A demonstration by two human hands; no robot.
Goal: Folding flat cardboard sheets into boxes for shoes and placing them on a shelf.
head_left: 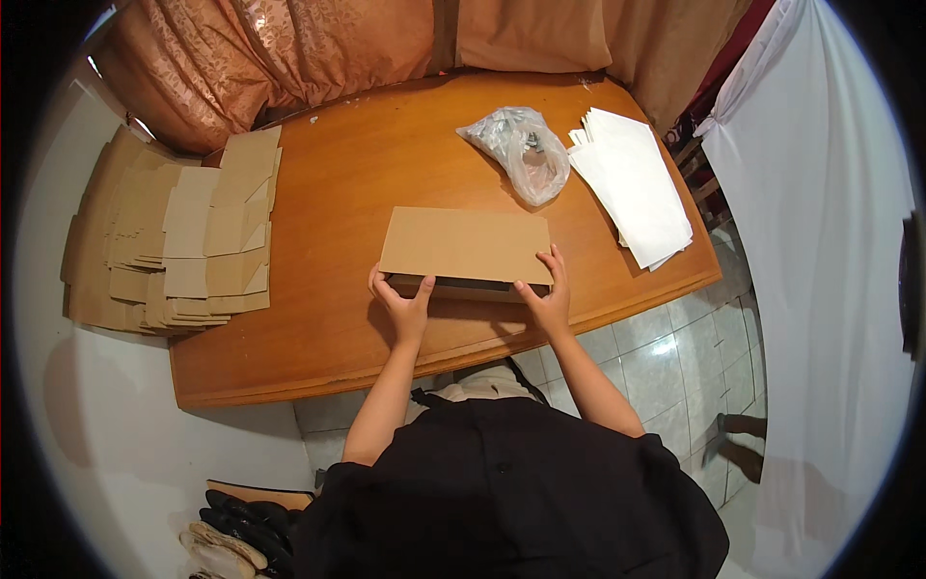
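Observation:
A brown cardboard box [467,243] sits near the front edge of the wooden table, its flat lid facing up. Along the side nearest me, a dark gap shows between the lid and the front wall. My left hand [401,303] grips the near left corner, thumb up against the lid's front edge. At the near right corner, my right hand [548,297] holds the box with its thumb at the front and its fingers around the side. What is inside the box is hidden.
On the table's left lie stacks of flattened cardboard boxes [231,222]. Beyond the box is a clear plastic bag [526,154] with small items I cannot make out. White paper sheets [632,183] are piled at the right. Shoes [241,531] lie on the floor at lower left.

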